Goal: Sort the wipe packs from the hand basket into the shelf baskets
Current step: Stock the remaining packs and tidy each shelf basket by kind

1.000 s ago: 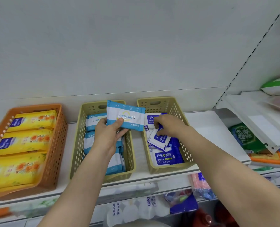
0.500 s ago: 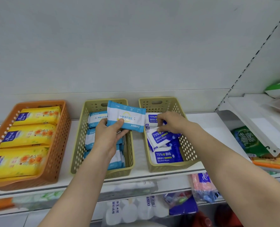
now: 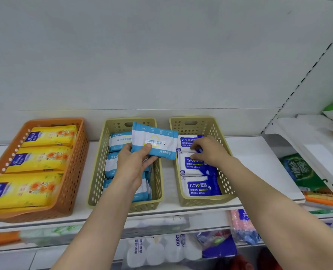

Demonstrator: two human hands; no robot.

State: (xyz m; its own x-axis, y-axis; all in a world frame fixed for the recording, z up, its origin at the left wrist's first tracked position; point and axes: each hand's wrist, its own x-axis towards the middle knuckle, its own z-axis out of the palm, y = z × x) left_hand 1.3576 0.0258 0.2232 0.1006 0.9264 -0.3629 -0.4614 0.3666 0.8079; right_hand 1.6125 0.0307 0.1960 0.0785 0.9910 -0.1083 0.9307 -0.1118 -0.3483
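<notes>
Holding a light-blue wipe pack (image 3: 155, 141) above the middle shelf basket (image 3: 97, 172), the left hand (image 3: 134, 162) risks the main slip: the pack is pinched only by its lower edge, thumb on the front and fingers behind, so it could swing or drop sideways toward the three o'clock basket (image 3: 220, 152), where it does not belong. That basket holds dark-blue alcohol wipe packs (image 3: 198, 187), and the light-blue pack's right end already overhangs the gap between the two baskets. A second risk lies with the right hand (image 3: 210, 151): its fingers curl down onto a dark-blue pack (image 3: 196, 164) in the row's middle, pinching or pressing its top edge, though I cannot tell which; a careless tug could tip the neighbouring packs out of their overlapped row.

Left forearm rises from six o'clock, wrist straight, palm facing away, the pack upright and tilted slightly clockwise. Right forearm comes in from five o'clock, wrist bent down, knuckles up, fingertips hidden against the pack.

Light-blue packs (image 3: 120, 141) matching the held one lie stacked in the middle basket directly below the left hand, so lowering it straight down looks safest. At nine o'clock an orange basket (image 3: 72, 182) holds yellow packs (image 3: 39, 158). No hand basket appears in view
</notes>
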